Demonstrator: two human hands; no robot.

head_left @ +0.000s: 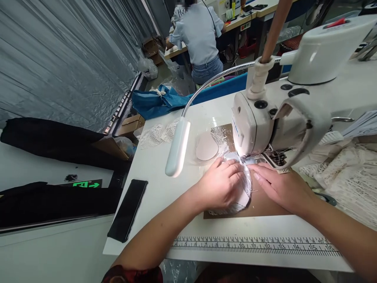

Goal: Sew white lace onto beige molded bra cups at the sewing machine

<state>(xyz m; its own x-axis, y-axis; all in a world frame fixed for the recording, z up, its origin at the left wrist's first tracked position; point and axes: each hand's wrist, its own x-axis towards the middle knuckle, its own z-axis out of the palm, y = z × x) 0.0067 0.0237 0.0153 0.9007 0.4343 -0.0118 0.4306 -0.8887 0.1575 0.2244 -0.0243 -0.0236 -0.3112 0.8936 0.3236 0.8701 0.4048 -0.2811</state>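
Note:
A rounded piece of pale lace fabric with a smooth backing (244, 198) lies under the needle area of a white sewing machine (246, 125). My left hand (222, 182) rests over this piece, its bent fingers lying on the fabric just left of the presser foot. From the right, my right hand (279, 186) reaches in with index finger stretched to the fabric's edge beside the foot and thumb apart. The fingertips of both hands are close to the needle, which is hard to make out in the glare.
A pale oval template (207, 146) lies beyond my left hand, near lace pieces (157, 134). A lamp (178, 149) hangs over the table. A black phone (128, 210) is at left, a printed ruler (256, 246) in front, heaped lace (353, 181) at right. Another person (198, 39) sits behind.

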